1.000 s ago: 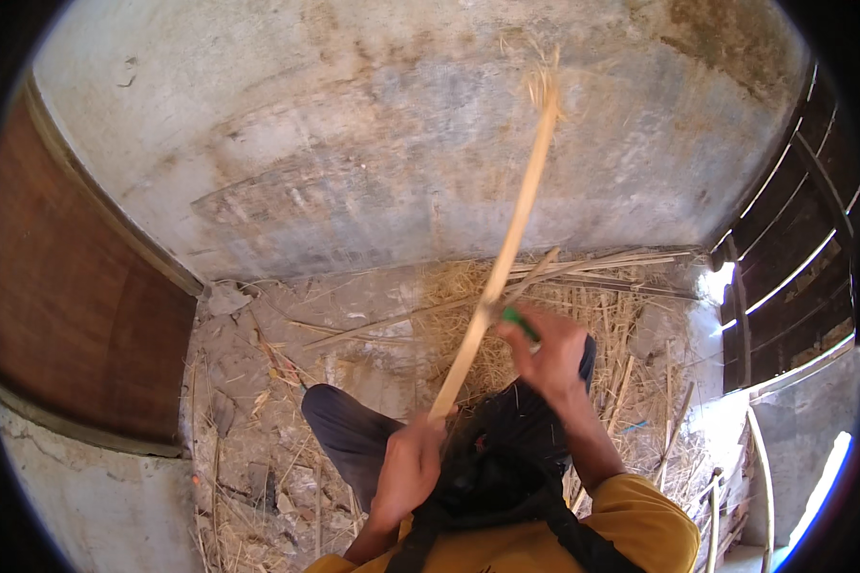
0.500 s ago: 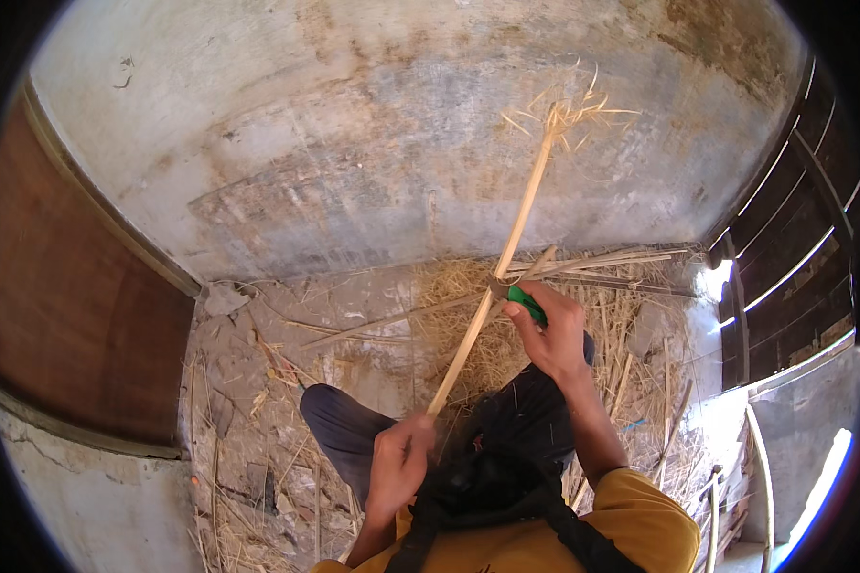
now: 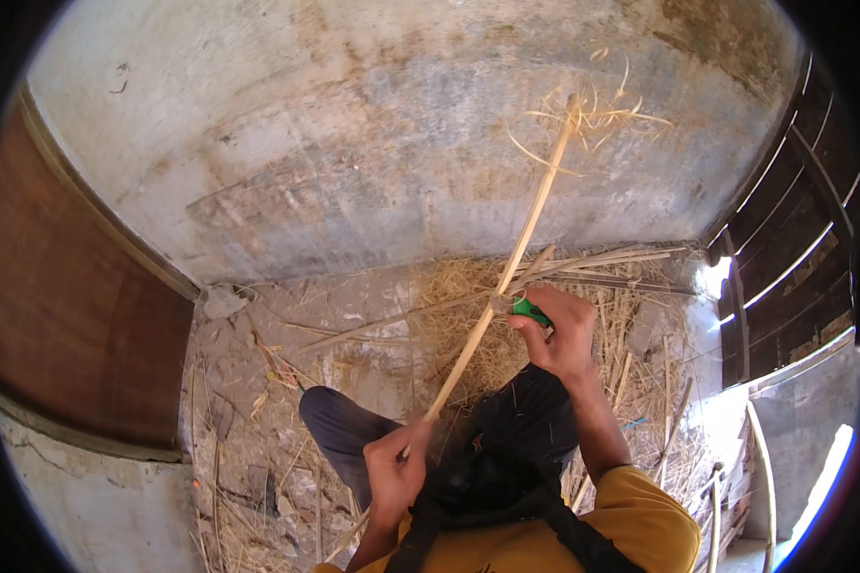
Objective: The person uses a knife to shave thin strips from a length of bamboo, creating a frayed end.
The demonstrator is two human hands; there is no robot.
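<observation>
A long pale strip, bamboo by its look (image 3: 535, 215), slants up and away from my lap, its far end before the wall bearing a tuft of thin curled shavings (image 3: 592, 119). My left hand (image 3: 397, 462) is closed round the strip's near end, close to my left knee. Farther up, my right hand (image 3: 562, 334) grips the green handle of a small knife (image 3: 528, 309). The knife's blade lies against the strip at about its middle, and a shaving curls beside it. Much of the blade is hidden by the strip and my fingers.
Below the strip a heap of straw-like shavings (image 3: 463, 344) covers the floor. Several long sticks (image 3: 602, 260) lie along the wall (image 3: 354, 191). A brown wooden panel (image 3: 76, 286) stands at left, dark slats (image 3: 798, 258) at right. Broken debris (image 3: 248, 420) spreads left of my knees.
The strip's far end has swung slightly right and up, with its shavings shifting. My right hand and the knife have moved a little toward me along the strip.
</observation>
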